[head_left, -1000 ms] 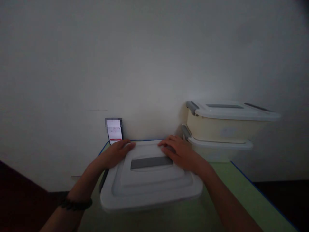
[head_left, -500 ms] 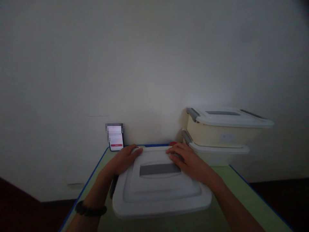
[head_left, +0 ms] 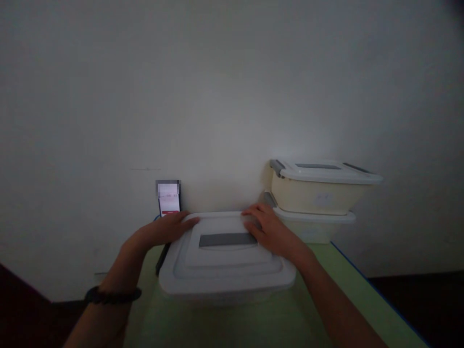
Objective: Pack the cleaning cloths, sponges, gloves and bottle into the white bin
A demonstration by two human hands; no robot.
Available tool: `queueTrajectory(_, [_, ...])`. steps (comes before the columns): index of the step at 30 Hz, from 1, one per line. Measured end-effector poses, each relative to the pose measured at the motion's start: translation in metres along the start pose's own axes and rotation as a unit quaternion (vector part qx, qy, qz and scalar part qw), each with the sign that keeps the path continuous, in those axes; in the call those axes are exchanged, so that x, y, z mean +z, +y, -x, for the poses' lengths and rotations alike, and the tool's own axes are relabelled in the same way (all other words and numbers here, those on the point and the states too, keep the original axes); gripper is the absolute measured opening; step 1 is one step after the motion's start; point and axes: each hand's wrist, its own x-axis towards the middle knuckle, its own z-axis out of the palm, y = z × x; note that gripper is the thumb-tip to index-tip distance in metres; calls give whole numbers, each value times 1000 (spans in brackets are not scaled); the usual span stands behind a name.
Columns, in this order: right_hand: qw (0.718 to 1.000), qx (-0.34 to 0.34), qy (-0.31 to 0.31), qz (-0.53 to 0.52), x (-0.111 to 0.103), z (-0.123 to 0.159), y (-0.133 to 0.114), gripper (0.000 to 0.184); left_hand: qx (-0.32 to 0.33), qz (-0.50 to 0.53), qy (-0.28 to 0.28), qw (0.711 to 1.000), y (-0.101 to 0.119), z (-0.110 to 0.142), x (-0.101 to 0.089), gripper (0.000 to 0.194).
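Observation:
In the head view a storage box with a white lid (head_left: 224, 268) and a grey handle strip sits in front of me over the green table. My left hand (head_left: 166, 228) grips the lid's far left corner, thumb on top and fingers over the edge. At the far right part of the lid, my right hand (head_left: 268, 227) is curled over the rim in the same way. The fingertips of both hands are partly hidden behind the lid. A dark side latch (head_left: 163, 260) shows at the box's left side.
Two cream storage boxes (head_left: 308, 194) with white lids and grey latches stand stacked at the back right by the wall (head_left: 224, 96). A phone with a lit screen (head_left: 169, 200) leans on the wall behind my left hand. The green table (head_left: 217, 321) has a blue edge.
The box and both hands have shifted away from me toward the wall, and my left hand now covers the phone's lower end. The view has also shifted slightly.

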Motion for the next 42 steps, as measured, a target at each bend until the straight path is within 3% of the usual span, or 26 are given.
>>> queueTrajectory(6, [998, -7, -65, -8, -12, 6, 15, 38, -57, 154, -99, 981, -4, 25, -11, 61])
queueTrajectory(10, [994, 49, -94, -16, -8, 7, 25, 49, -39, 166, -85, 982, -6, 31, -13, 55])
queueTrajectory(15, [994, 71, -80, -23, 3, 6, 28, 54, -44, 185, -89, 978, -7, 34, -16, 51])
queueTrajectory(19, [995, 63, -74, -26, 4, 7, 30, 53, -1, 286, -140, 948, -25, 35, -16, 49])
queueTrajectory(24, [994, 65, -87, -23, 3, 7, 30, 56, 41, 387, -154, 908, -55, 25, -4, 71])
queueTrajectory(29, [991, 84, -104, -14, 1, 6, 26, 58, 42, 359, -154, 920, -52, 21, -1, 71])
queueTrajectory(42, [993, 75, -90, -35, 0, 6, 26, 51, -14, 192, -138, 972, -22, 31, -22, 62])
